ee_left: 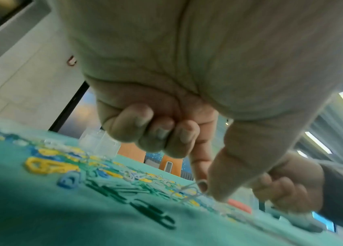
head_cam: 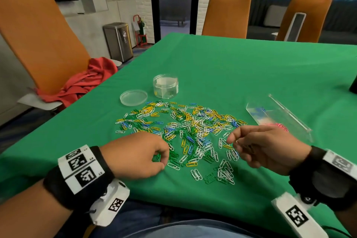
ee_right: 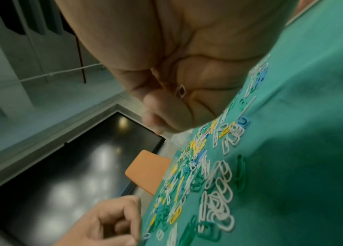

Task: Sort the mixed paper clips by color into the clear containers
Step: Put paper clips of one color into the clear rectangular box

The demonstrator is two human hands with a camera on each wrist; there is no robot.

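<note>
Mixed white, yellow, blue and green paper clips (head_cam: 193,127) lie spread over the green tablecloth (head_cam: 251,67). My left hand (head_cam: 161,157) hovers at the pile's near-left edge. In the left wrist view its index finger and thumb (ee_left: 205,189) pinch a white paper clip (ee_left: 188,191), with the other fingers curled in. My right hand (head_cam: 234,141) is at the pile's right side, fingers curled. A white paper clip (ee_right: 181,90) sits tucked in its curled fingers (ee_right: 157,114). A round clear jar (head_cam: 165,86) stands behind the pile. A clear rectangular box (head_cam: 270,114) lies at the right.
The jar's lid (head_cam: 133,97) lies left of the jar. Pink clips (head_cam: 282,127) show in the box's near end. An orange chair (head_cam: 38,40) with a red cloth (head_cam: 87,81) stands at the table's left; two more chairs (head_cam: 226,15) stand behind it.
</note>
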